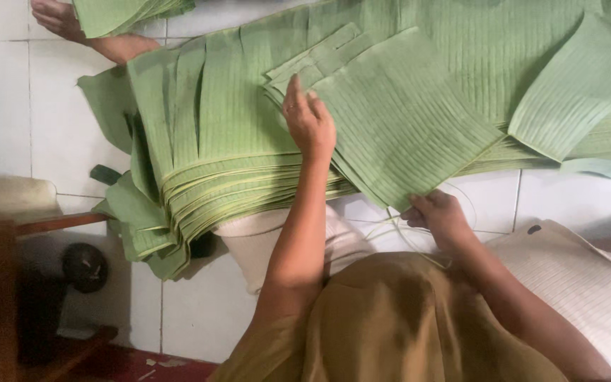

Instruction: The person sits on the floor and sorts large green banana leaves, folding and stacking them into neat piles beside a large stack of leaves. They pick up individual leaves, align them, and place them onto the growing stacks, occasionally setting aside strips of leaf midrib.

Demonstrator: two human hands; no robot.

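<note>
Green banana-leaf sheets (249, 106), cut into ribbed rectangles, cover most of the white tiled floor (8, 99) I am looking down on, piled into a thick stack (206, 198) whose layered edges fan out at the near side. On top of that stack lies a smaller bundle of cut leaf pieces (404, 120), set at an angle to the rest. My left hand (309, 120) rests flat on this bundle's near corner, fingers pressed together and pointing away from me. My right hand (438, 216) pinches the bundle's lower edge between thumb and fingers, just beside the floor. A cream woven mat (581, 283) lies at the right, touching my right forearm. Another person's hand (58, 18) holds a separate sheaf of leaves (121, 13) at the far left corner. I see no containers; the leaves sit loose.
</note>
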